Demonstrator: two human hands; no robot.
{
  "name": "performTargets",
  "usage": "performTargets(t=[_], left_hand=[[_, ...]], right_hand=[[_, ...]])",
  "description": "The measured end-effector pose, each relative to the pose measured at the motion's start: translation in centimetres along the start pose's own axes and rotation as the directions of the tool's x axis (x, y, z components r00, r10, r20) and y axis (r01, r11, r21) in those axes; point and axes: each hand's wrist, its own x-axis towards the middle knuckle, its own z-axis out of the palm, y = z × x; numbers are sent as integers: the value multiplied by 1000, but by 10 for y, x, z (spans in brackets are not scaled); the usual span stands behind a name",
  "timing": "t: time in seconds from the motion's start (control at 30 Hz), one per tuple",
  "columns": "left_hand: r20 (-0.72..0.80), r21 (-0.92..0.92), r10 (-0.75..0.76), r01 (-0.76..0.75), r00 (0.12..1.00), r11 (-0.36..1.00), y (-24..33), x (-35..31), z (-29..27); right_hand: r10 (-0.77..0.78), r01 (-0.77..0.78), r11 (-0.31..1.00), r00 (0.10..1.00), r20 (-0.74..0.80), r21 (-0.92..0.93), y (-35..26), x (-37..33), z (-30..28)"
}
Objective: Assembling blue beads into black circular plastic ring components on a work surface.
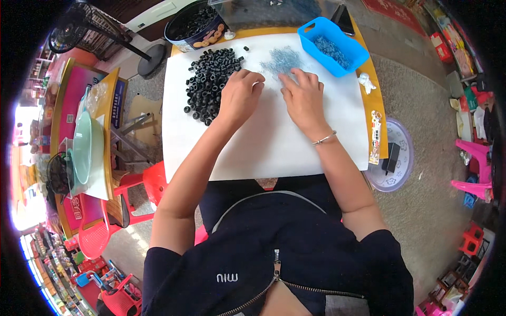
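On a white sheet (295, 152) lies a heap of small black round parts (211, 79), with one loose black piece (246, 48) beyond it. To its right is a loose pile of tiny thin blue-grey pieces (283, 59), possibly small springs. At the right edge of the black heap, my left hand (241, 96) has its fingers curled in and closed; whatever they hold is hidden. My right hand (305, 100), a bangle on its wrist, reaches to the near edge of the blue-grey pile with its fingers apart.
A blue basket (356, 60) with more blue-grey pieces stands back right, near a phone (342, 22). At back left is a round tub (176, 42) of black parts, beside a clear bin (263, 21). A white figurine (366, 82) sits on the right edge.
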Motion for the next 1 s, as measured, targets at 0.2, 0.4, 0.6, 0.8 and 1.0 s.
performTargets(t=[0.2,0.4,0.6,0.8,1.0], left_hand=[[-57,15,24,-23,998,1000,-4,-17,-11],[-185,-110,-129,110,974,988,-7,-62,-37],[-192,-178,-278,245,941,953,-1,-95,-56],[-216,-180,-306,270,927,946,-3,-106,-55],[-177,-167,-230,201,957,965,1,-91,-41]], right_hand=[[13,-10,999,998,-62,49,7,-5,-2],[37,-28,995,995,-96,91,6,-3,-4],[-14,16,998,999,-39,68,-1,-4,-5],[-40,40,998,999,-2,58,2,-7,-3],[-5,7,994,1000,-13,108,0,-2,-4]])
